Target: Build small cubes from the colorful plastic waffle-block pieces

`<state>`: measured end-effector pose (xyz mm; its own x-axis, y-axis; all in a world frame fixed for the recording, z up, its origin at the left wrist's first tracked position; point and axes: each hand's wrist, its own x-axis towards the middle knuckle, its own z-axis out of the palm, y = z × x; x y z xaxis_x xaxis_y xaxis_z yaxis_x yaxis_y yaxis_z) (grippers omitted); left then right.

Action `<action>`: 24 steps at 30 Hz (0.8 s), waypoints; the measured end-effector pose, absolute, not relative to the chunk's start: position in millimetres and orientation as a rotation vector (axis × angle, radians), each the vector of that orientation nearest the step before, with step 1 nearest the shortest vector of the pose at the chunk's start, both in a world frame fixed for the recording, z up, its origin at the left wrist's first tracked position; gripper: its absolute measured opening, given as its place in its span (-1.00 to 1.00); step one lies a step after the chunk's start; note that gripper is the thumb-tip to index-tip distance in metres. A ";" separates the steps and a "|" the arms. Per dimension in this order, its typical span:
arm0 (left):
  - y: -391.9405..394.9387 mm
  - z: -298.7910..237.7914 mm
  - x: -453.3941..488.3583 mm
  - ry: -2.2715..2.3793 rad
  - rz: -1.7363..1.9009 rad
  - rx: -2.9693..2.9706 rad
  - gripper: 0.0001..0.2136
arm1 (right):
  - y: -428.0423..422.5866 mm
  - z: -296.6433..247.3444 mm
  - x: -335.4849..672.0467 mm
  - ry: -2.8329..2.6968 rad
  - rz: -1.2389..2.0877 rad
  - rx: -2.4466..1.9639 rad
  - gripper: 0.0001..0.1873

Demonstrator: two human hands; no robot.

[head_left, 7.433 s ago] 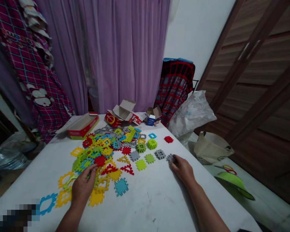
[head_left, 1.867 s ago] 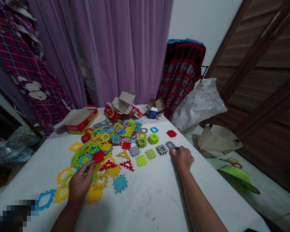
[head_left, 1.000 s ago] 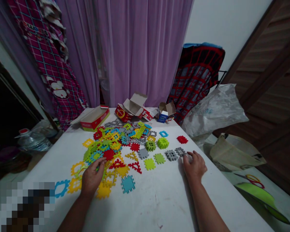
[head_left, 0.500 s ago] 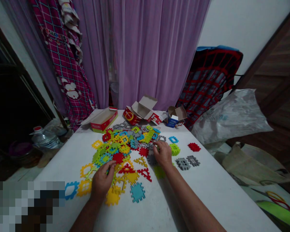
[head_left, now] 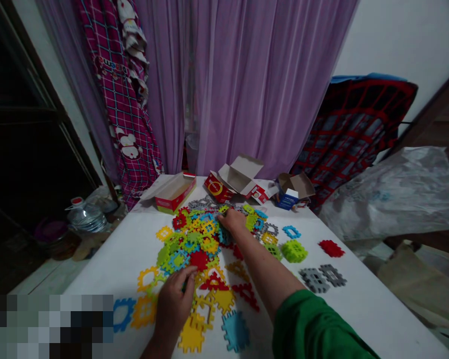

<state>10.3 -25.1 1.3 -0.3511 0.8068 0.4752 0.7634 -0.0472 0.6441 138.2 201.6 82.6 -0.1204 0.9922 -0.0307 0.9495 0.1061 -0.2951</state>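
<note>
The right hand [head_left: 233, 220] stretches over the white table [head_left: 114, 262], its fingertips at the far part of the heap of interlocking plastic tiles [head_left: 194, 242]; whether it grips one cannot be told. A lime-green block [head_left: 294, 252] sits to the heap's right. The left hand [head_left: 175, 299], half-curled, its hold unclear, lies by a solid red square tile [head_left: 199, 260].

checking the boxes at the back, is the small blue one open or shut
Open: the blue box has its brown cardboard flaps spread apart. Whether it holds anything, I cannot tell.
</note>
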 end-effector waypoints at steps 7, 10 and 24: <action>-25.0 -1.2 11.6 2.156 1.359 1.719 -0.75 | 217.4 89.4 150.9 -2.123 0.428 -1.945 -0.65; -25.0 -0.9 11.4 2.137 1.359 1.735 -0.75 | 204.6 96.4 170.1 -2.106 0.357 -1.870 -0.65; -24.6 7.5 14.5 2.145 1.311 1.670 -0.73 | 25.9 27.5 250.5 -2.274 0.275 -1.272 -0.77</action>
